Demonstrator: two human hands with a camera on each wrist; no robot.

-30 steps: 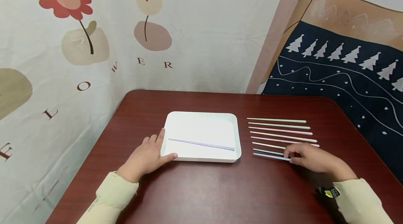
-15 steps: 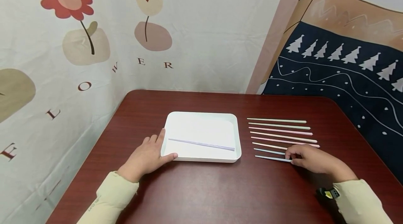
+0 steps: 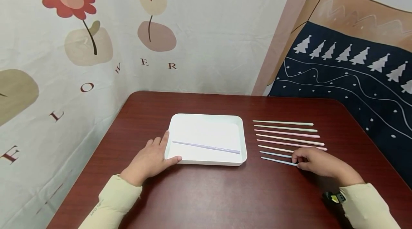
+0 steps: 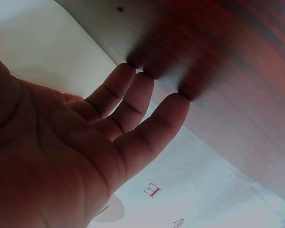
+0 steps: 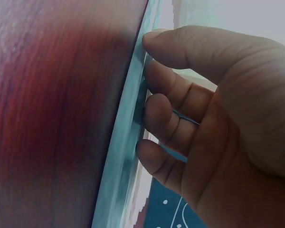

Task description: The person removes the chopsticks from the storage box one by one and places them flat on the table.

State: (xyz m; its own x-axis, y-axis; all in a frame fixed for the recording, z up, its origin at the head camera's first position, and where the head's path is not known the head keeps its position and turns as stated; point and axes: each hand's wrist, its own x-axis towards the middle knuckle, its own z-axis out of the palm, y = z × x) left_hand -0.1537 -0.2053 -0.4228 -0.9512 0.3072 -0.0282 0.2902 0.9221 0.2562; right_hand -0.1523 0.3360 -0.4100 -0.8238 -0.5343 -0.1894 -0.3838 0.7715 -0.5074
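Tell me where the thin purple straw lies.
In the head view, the thin purple straw lies inside the white rectangular tray, left of the row of straws, beside the left hand.

Your left hand (image 3: 150, 160) lay flat and relaxed, fingers straight, thumb stretched out to the side. Your right hand (image 3: 317, 163) sat low with its fingers (image 5: 168, 116) curled inward, thumb and fingertips drawn together in a pinch. Both forearms wore pale sleeves.
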